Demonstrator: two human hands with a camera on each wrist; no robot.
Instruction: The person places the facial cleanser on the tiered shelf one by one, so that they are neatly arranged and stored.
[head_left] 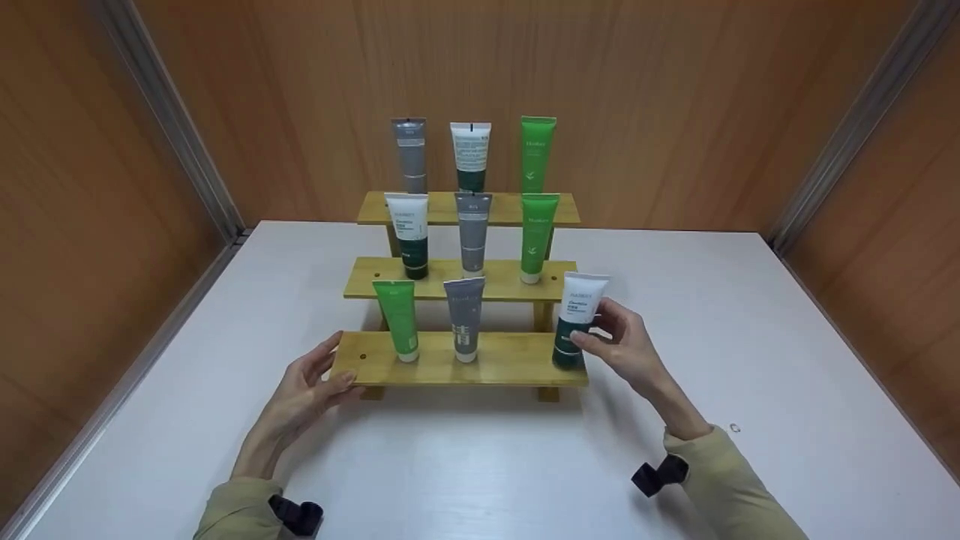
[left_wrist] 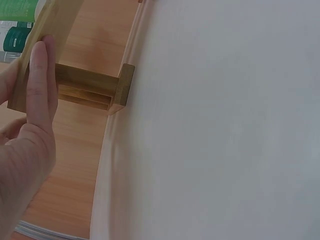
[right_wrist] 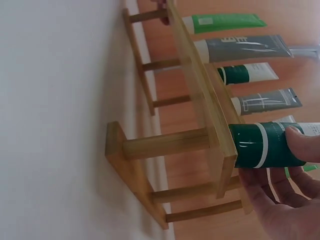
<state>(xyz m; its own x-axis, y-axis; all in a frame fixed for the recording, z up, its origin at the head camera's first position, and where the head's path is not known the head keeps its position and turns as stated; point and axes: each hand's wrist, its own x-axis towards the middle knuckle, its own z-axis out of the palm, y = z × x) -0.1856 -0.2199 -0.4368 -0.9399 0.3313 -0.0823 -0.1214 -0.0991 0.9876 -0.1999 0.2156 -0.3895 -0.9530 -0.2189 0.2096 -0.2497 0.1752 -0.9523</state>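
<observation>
A three-tier wooden display rack [head_left: 517, 369] carries squeeze tubes standing on their caps. My left hand [head_left: 304, 386] grips the left end of its lowest shelf; in the left wrist view, the fingers [left_wrist: 39, 85] lie along the underside. At the other end of that shelf, my right hand [head_left: 626, 349] pinches a white and dark green tube [head_left: 581, 300] between thumb and fingers. Its dark cap end sits right at the shelf board in the right wrist view. Sharing this shelf are a green tube [head_left: 397, 319] at left and a grey tube [head_left: 465, 315] in the middle.
On the middle shelf [head_left: 442, 289] stand a white-green tube [head_left: 411, 225], a grey tube [head_left: 473, 232] and a green tube [head_left: 538, 236]. Grey, white-green and green tubes line the top shelf. Wood-grain panels [head_left: 637, 112] enclose the white table [head_left: 465, 465]; a small ring-shaped mark [head_left: 735, 428] shows at right.
</observation>
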